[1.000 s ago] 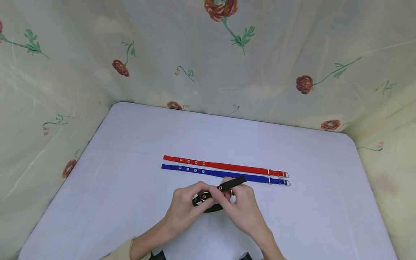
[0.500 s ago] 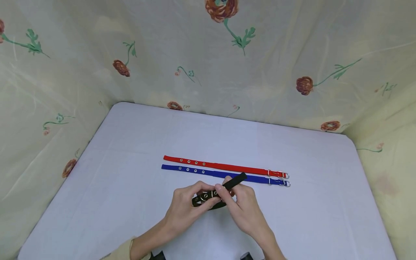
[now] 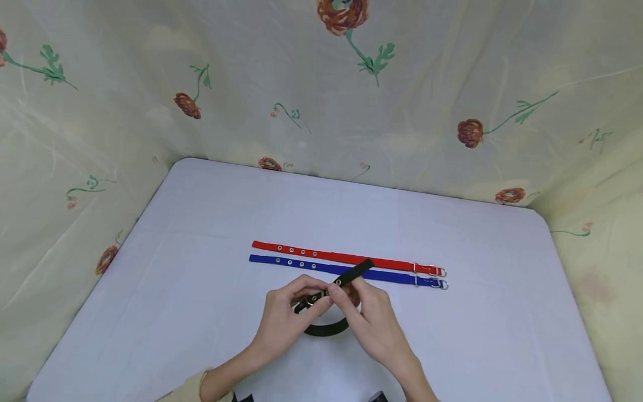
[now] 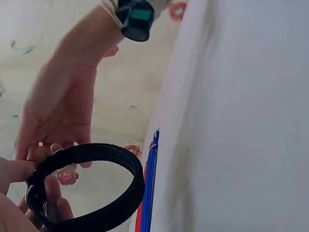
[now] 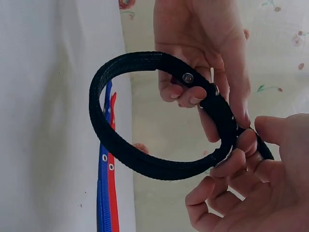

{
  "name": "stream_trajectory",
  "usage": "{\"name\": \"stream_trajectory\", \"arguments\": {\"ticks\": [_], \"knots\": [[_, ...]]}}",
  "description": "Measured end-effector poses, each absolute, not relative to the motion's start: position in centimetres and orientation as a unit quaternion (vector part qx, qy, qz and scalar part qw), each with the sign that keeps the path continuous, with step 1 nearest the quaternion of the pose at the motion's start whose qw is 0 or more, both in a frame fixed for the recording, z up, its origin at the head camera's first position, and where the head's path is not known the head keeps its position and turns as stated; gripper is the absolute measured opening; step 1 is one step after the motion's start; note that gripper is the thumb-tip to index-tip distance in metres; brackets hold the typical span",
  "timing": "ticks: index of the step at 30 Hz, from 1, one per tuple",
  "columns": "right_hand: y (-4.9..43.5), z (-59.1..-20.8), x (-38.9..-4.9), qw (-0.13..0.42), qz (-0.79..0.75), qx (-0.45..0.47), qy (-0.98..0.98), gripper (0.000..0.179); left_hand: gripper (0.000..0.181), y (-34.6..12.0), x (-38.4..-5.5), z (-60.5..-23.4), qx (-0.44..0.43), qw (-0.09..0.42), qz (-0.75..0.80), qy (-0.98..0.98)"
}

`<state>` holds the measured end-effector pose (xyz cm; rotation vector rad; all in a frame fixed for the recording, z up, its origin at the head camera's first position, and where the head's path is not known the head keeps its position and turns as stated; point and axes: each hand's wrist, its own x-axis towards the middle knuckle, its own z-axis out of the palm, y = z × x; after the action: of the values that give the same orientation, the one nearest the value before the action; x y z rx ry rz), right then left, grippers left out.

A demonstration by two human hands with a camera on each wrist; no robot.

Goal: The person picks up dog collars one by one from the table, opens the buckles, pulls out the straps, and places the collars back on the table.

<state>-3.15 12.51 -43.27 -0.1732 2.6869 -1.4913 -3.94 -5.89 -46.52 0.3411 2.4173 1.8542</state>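
Both hands hold a black collar [image 3: 326,330], bent into a loop above the table with its end threaded through the metal buckle [image 3: 310,302]. My left hand [image 3: 280,315] grips it at the buckle. The thumb and fingers of my right hand [image 3: 378,318] pinch the eyeleted strap, whose free tip points up and right. In the right wrist view the collar [image 5: 145,164] forms a wide ring with a metal rivet on it. The left wrist view shows the same loop of the collar [image 4: 136,188] from the other side.
A red collar [image 3: 361,260] and a blue collar [image 3: 397,276] lie flat and parallel on the white table [image 3: 201,212], just beyond the hands. Both have eyelets at the left and buckles at the right. Flower-printed curtains [image 3: 412,111] enclose the table.
The black collar's loop has widened and hangs lower below the hands. Its free tip has shifted slightly up and left, and my right fingers have slid toward the buckle.
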Motion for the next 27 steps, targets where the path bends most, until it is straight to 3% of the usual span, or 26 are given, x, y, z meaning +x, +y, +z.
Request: {"name": "stream_trajectory", "arguments": {"ticks": [8,15,27], "knots": [[12.28,-43.67,-3.22,0.022,-0.482,-0.084,0.872,0.008,0.024,-6.22,-4.43,-46.45,0.034,0.131,0.644,0.753],[12.18,-43.62,-3.33,0.040,-0.488,-0.067,0.869,0.006,0.036,-5.82,-4.78,-45.98,-0.058,0.203,0.684,0.698],[12.12,-43.36,-3.54,0.053,-0.472,-0.039,0.879,0.010,0.042,-5.62,-4.87,-46.09,-0.091,0.234,0.712,0.655]]}}
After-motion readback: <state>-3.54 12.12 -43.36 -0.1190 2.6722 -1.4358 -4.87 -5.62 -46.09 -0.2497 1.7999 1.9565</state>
